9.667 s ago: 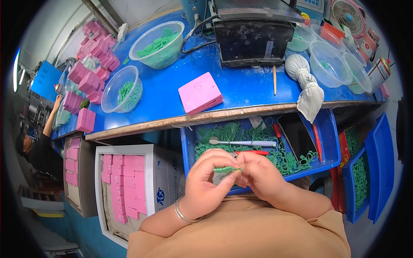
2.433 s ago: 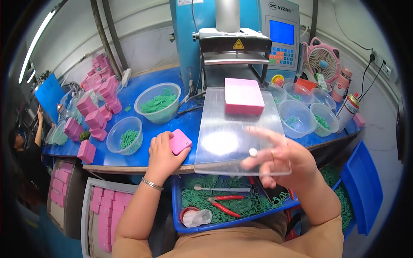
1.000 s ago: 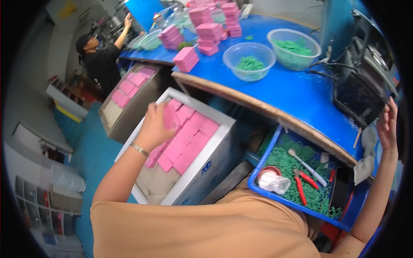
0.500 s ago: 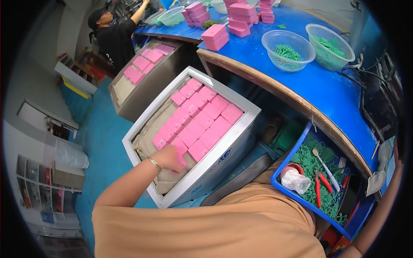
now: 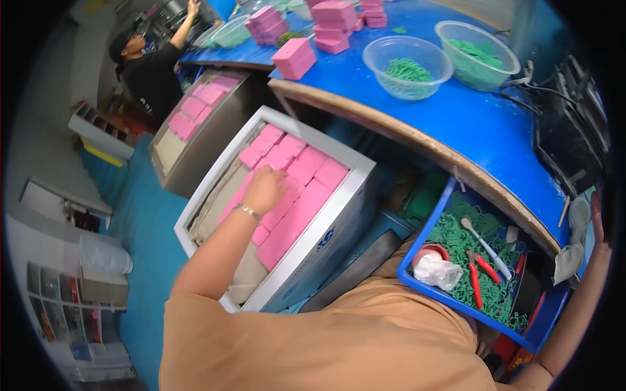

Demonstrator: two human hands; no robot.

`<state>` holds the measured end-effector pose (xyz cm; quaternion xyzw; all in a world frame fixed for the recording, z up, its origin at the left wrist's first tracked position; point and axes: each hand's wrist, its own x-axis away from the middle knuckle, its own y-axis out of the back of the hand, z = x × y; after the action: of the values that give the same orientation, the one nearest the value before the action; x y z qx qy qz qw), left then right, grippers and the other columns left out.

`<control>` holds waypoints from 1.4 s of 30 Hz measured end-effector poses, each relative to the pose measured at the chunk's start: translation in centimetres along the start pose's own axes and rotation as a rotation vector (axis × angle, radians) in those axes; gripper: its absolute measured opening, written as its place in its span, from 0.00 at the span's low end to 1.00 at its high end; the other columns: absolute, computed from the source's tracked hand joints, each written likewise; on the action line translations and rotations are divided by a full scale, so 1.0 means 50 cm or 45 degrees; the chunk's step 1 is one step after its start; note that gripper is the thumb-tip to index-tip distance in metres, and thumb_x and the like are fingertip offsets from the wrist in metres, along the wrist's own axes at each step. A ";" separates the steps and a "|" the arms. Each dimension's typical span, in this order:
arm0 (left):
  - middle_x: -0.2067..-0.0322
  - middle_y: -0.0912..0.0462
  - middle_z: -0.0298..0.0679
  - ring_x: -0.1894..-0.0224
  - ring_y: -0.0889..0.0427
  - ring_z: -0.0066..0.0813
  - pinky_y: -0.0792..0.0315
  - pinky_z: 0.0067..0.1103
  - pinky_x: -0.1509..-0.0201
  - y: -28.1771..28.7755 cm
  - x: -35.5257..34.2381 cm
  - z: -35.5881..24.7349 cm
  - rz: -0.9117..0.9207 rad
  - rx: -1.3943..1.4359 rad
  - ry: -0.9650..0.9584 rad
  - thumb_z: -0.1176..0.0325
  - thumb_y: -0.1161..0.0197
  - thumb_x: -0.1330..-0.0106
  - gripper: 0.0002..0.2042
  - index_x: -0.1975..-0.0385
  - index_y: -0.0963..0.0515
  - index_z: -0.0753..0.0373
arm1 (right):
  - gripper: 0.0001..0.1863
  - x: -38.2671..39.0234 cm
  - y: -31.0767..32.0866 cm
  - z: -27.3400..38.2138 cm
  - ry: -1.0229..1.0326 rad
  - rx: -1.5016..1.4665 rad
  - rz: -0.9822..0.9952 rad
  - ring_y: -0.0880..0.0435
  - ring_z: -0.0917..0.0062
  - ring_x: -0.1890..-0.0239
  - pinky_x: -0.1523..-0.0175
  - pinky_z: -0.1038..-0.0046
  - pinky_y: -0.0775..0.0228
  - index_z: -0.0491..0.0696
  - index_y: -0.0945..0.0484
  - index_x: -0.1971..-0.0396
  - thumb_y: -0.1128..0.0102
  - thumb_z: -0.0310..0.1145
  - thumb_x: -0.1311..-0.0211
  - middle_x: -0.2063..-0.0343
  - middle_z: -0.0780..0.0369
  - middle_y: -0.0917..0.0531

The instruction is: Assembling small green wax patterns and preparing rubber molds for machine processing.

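My left hand (image 5: 266,189) reaches over a white-framed box (image 5: 274,117) lined with beige cloth (image 5: 242,280). Its fingers are loosely bent and apart, touching the tops of the pink rectangular blocks (image 5: 287,234) set in rows inside; no block shows in its grasp. The hand and forearm cover part of the rows. At the far right rim of the view, my right hand (image 5: 596,218) is raised beside a grey cloth-like piece (image 5: 574,244). Only a sliver of it shows, and its fingers are lost in the dark edge.
A blue workbench (image 5: 482,130) carries stacked pink blocks (image 5: 293,58) and clear bowls (image 5: 407,68) of green pieces. Below hangs a blue tray (image 5: 407,277) with green pieces, red-handled pliers (image 5: 475,280) and a brush (image 5: 486,247). Another person (image 5: 150,78) stands beyond a second block-filled box (image 5: 195,124).
My left hand has moved from the near end of the rows up to their middle, away from the block it was touching. The whole view has shifted slightly.
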<state>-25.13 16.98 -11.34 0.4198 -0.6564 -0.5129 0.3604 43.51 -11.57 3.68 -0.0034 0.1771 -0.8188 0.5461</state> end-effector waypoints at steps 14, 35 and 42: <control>0.59 0.28 0.50 0.55 0.30 0.44 0.36 0.30 0.48 -0.060 -0.156 -0.056 0.011 -0.090 0.303 0.49 0.31 0.57 0.33 0.53 0.28 0.63 | 0.19 0.174 -0.294 -0.041 0.003 0.236 -0.301 0.41 0.89 0.93 0.86 0.88 0.50 0.48 0.35 0.80 0.64 0.43 0.31 0.92 0.68 0.34; 0.65 0.32 0.42 0.65 0.33 0.34 0.34 0.23 0.66 0.080 0.125 -0.613 -0.063 0.950 -1.382 0.79 0.39 0.56 0.27 0.51 0.35 0.63 | 0.24 0.269 -0.572 -0.290 -0.001 0.350 0.034 0.30 0.76 0.64 0.59 0.71 0.35 0.44 0.37 0.65 0.34 0.43 0.51 0.68 0.59 0.30; 0.66 0.42 0.38 0.66 0.38 0.25 0.34 0.20 0.62 0.049 0.130 -0.635 0.739 1.695 -1.127 0.79 0.44 0.58 0.40 0.39 0.52 0.65 | 0.12 0.287 -0.529 -0.267 0.041 0.333 -0.033 0.30 0.71 0.66 0.60 0.74 0.37 0.42 0.31 0.67 0.50 0.37 0.39 0.70 0.59 0.29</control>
<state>0.59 -0.50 -1.90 0.1200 -0.9834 -0.0240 -0.1343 11.43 -11.56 -3.76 0.0786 0.0773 -0.8419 0.5283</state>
